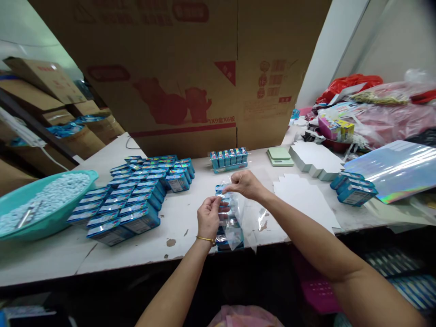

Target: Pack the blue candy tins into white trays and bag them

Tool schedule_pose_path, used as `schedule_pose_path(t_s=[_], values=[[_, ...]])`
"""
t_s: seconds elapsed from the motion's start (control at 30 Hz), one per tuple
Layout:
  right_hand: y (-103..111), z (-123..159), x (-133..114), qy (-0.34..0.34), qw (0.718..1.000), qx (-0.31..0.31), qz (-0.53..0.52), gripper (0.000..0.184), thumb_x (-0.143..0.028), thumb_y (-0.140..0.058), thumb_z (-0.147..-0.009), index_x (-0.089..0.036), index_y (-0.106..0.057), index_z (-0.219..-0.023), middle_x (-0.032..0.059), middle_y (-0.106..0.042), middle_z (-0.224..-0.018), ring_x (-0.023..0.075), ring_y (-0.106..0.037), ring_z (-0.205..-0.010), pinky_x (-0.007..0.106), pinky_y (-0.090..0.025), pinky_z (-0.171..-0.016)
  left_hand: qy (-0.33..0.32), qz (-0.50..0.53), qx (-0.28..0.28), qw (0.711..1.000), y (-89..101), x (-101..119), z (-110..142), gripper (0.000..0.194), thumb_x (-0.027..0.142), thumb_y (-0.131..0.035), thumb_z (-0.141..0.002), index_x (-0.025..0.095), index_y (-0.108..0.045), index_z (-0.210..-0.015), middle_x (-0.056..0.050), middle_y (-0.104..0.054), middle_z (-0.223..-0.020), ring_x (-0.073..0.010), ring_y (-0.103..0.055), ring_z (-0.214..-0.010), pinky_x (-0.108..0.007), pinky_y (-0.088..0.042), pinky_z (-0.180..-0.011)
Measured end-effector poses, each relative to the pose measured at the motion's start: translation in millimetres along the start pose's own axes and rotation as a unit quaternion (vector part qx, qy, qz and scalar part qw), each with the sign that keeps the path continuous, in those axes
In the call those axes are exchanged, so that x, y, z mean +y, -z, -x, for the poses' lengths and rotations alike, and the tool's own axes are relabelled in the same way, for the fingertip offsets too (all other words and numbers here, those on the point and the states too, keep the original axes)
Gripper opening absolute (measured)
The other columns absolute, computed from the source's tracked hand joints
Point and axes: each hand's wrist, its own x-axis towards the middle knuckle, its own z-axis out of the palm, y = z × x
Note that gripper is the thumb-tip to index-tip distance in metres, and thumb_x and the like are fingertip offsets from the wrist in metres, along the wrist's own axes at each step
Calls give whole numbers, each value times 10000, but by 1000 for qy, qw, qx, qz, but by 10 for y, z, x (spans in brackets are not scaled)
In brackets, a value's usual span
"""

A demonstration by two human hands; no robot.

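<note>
A row of small blue boxes (229, 240) lies at the table's front edge, partly covered by a clear plastic bag (236, 227). My left hand (209, 217), with a gold bracelet at its wrist, pinches the plastic along the left side of the row. At the row's far end, my right hand (245, 185) has thumb and fingers closed on the plastic too. Both hands hide part of the boxes. Behind them stands a wrapped pack of blue boxes (229, 159), its clear film sticking out at both ends.
Many blue boxes (136, 195) stand in rows on the left, beside a teal basin (47, 229) of pale pellets. A large carton (190, 91) rises behind. On the right are a small scale (279, 156), white card sheets (303, 200) and a few blue boxes (356, 190).
</note>
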Motion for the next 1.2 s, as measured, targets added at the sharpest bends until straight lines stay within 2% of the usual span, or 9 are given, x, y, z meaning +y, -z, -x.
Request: schedule_pose_path(t_s=[0.2, 0.4, 0.57, 0.67, 0.73, 0.83, 0.93, 1.07, 1.2], values=[[463, 90, -37, 52, 941, -4, 333, 68, -192, -579, -699, -191, -521, -664, -24, -524, -579, 76, -390, -472, 225, -198, -468, -31, -41, 2, 999, -91, 39, -46, 347, 454, -513, -706, 141, -485, -852, -45, -611, -728, -153, -615, -597, -236, -472, -471], [306, 116, -469, 190, 899, -48, 392, 159, -73, -425, -785, -163, -547, -737, 38, -584, -675, 133, -506, -598, 261, -296, -555, -275, -231, 39, 932, -186, 385, 1, 724, 347, -645, -614, 220, -294, -1234, -131, -275, -1331, -221, -452, -1085, -320, -476, -754], [88, 197, -508, 255, 917, -46, 302, 180, -86, -397, -806, -154, -562, -778, 64, -605, -736, 155, -547, -686, 285, -372, -646, -331, -368, 21, 868, 38, 458, -129, 172, 179, -464, -736, 162, -597, -844, -65, -588, -924, -178, -537, -916, -333, -440, -817], [-16, 448, -353, 153, 966, 94, 184, 169, -246, -429, -825, -182, -557, -916, 84, -612, -875, 188, -553, -849, 323, -401, -763, -316, -370, 70, 871, 262, 338, -173, 230, 121, -399, -764, 160, -608, -853, -56, -613, -861, -143, -569, -800, -294, -457, -766], [-169, 670, -171, -4, 979, 185, 90, 417, -397, -498, -766, -185, -464, -1123, 113, -559, -1066, 219, -514, -990, 356, -403, -829, -305, -359, 101, 876, 403, 280, -180, 216, 128, -409, -771, 154, -608, -850, -55, -615, -831, -136, -572, -764, -278, -463, -726], [-501, 930, 150, -185, 974, 133, -9, 723, -524, -564, -631, -179, -380, -1239, 133, -445, -1243, 284, -440, -1111, 428, -388, -876, -295, -341, 140, 881, 526, 290, -167, 159, 170, -444, -769, 146, -600, -794, -53, -593, -779, -131, -556, -716, -253, -461, -645], [-739, 1016, 359, -322, 930, 32, -175, 595, -553, -497, -649, -189, -530, -1118, 109, -581, -1087, 265, -567, -945, 383, -472, -756, -293, -330, 153, 884, 551, 380, -137, 128, 176, -456, -760, 143, -580, -761, -44, -558, -753, -119, -531, -678, -228, -445, -590], [-752, 1013, 364, -367, 873, 18, -321, 508, -552, -505, -649, -145, -649, -916, 110, -622, -1010, 248, -582, -903, 324, -488, -708, -314, -326, 170, 876, 619, 498, -113, 86, 130, -471, -730, 153, -554, -733, -22, -525, -727, -112, -510, -677, -221, -432, -602], [-759, 1103, 264, -378, 848, 46, -367, 534, -524, -587, -598, -188, -611, -1012, 66, -560, -1139, 242, -537, -991, 305, -481, -707, -324, -302, 242, 863, 782, 576, -117, 51, 201, -521, -727, 157, -522, -753, -13, -494, -724, -109, -485, -656, -221, -422, -591]])
